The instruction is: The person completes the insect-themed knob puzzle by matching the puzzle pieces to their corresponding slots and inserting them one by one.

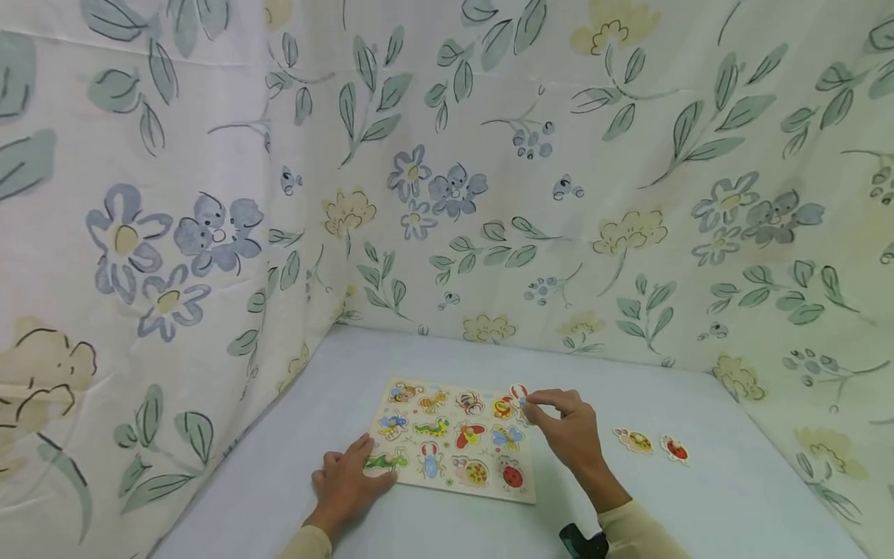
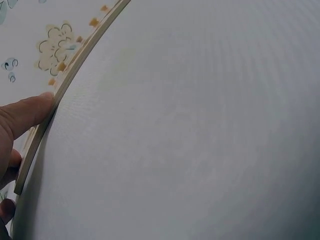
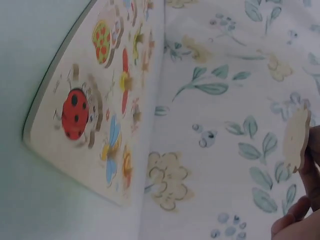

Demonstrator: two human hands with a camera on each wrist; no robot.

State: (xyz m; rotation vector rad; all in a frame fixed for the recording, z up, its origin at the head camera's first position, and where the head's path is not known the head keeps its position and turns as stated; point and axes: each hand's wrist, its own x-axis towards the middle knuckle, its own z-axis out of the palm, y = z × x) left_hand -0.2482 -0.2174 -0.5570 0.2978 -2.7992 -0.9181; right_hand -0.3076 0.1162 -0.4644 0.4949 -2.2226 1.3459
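Observation:
A wooden insect puzzle board (image 1: 450, 488) lies on the table, with rows of insect pictures. My left hand (image 1: 347, 481) holds its near-left corner; in the left wrist view the thumb (image 2: 31, 114) presses at the board's edge. Above the far-right corner, my right hand (image 1: 569, 427) pinches a beetle piece (image 1: 518, 393) with red horns and a blue body. The right wrist view shows the piece's plain wooden back (image 3: 295, 140), apart from the board. A snail piece (image 1: 633, 440) and a ladybug piece (image 1: 674, 449) lie to the right of the board.
The table (image 1: 740, 512) has a pale, smooth cover. Floral cloth (image 1: 517, 272) hangs behind it and along both sides. A black object (image 1: 583, 542) sits at the right wrist, by the sleeve. Small raised knobs (image 2: 93, 22) stand up from the board.

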